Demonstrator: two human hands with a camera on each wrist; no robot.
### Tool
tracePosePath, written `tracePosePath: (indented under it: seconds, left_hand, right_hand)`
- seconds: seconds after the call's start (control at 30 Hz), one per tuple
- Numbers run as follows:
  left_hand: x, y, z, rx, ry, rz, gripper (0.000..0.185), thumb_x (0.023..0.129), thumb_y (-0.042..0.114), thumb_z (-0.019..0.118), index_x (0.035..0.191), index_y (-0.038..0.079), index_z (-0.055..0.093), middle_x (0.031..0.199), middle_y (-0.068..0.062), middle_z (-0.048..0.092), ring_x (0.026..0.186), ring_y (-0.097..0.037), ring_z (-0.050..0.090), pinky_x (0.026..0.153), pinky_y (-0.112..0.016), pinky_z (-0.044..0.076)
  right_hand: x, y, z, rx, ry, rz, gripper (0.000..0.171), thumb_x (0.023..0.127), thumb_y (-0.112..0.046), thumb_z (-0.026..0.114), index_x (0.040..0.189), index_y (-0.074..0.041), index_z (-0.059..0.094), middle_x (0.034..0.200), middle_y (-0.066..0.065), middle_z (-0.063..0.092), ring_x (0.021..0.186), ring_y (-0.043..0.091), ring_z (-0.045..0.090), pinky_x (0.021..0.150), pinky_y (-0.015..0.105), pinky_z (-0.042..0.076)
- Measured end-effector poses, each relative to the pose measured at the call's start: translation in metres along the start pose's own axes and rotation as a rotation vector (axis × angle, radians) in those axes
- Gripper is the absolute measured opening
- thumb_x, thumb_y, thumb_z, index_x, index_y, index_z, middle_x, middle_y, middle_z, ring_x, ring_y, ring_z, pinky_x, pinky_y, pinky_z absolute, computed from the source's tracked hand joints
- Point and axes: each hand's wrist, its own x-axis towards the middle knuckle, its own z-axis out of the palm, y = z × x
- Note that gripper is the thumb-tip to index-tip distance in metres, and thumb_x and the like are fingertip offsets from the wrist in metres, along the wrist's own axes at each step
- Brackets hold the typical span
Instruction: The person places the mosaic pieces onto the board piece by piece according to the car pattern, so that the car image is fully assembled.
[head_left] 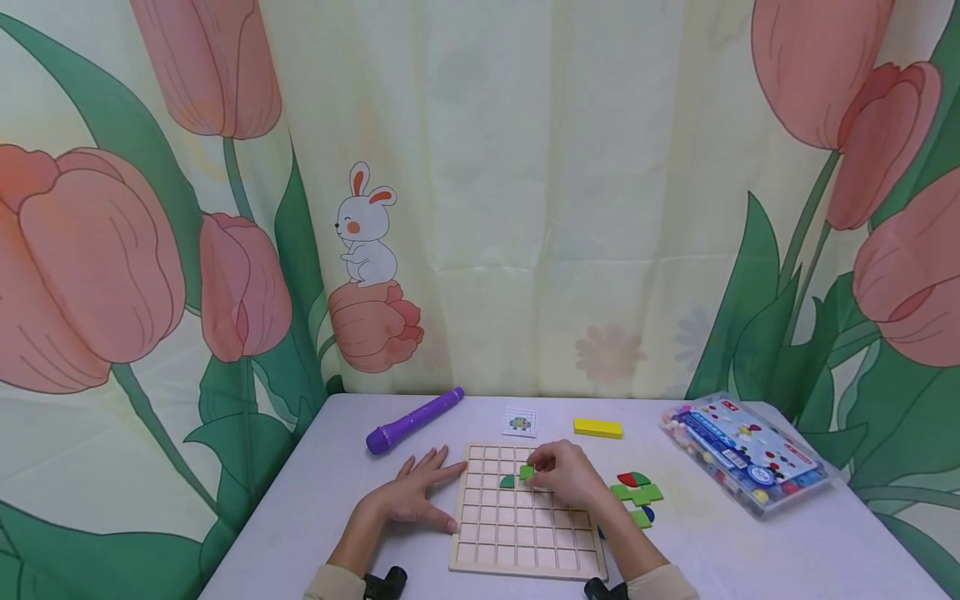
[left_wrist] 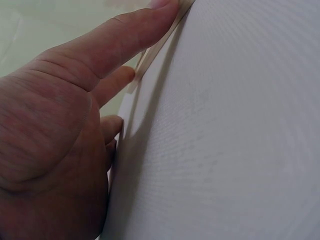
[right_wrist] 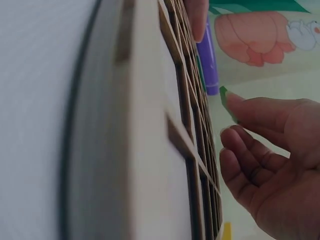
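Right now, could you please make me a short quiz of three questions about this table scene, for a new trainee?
1. True or false: the right hand pinches a light green piece over the wooden grid board.
2. Where does the left hand lie? A) flat beside the board's left edge B) on the purple pen C) on the plastic box
3. Fill in: the yellow block lies ____ the board.

Key: 1 true; 2 A; 3 beyond

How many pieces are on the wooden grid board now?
2: a dark green quarter-round piece lying in a cell near the top middle of the wooden grid board, and a light green piece pinched by the right hand beside it.
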Motion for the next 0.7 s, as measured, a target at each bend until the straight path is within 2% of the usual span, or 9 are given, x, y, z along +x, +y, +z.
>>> tracePosePath:
  seconds: [0.2, 0.7]
  left_hand:
    - [0.0002, 0.0001, 0.0005, -0.003, 0.0, -0.006, 0.103, 0.072, 0.061, 0.087, 0.16, 0.034, 0.041, 0.176, -0.013, 0.013, 0.163, -0.038, 0.004, 0.128, -0.067, -0.003]
    - [0.0003, 0.0003, -0.0002, -0.006, -0.001, 0.003, 0.104, 0.073, 0.06, 0.087, 0.161, 0.032, 0.04, 0.175, -0.014, 0.013, 0.163, -0.039, 0.003, 0.128, -0.067, -0.003]
  right_hand:
    - [0.0014, 0.002, 0.0038, -0.011, -0.031, -0.043, 0.022, 0.083, -0.009, 0.086, 0.104, -0.007, 0.079, 0.084, 0.0, 0.066, 0.079, 0.016, 0.056, 0.067, 0.024, 0.046]
    - [0.0028, 0.0035, 0.0072, -0.026, -0.068, -0.029, 0.023, 0.084, -0.007, 0.085, 0.106, -0.006, 0.078, 0.083, 0.001, 0.065, 0.079, 0.017, 0.055, 0.065, 0.024, 0.045]
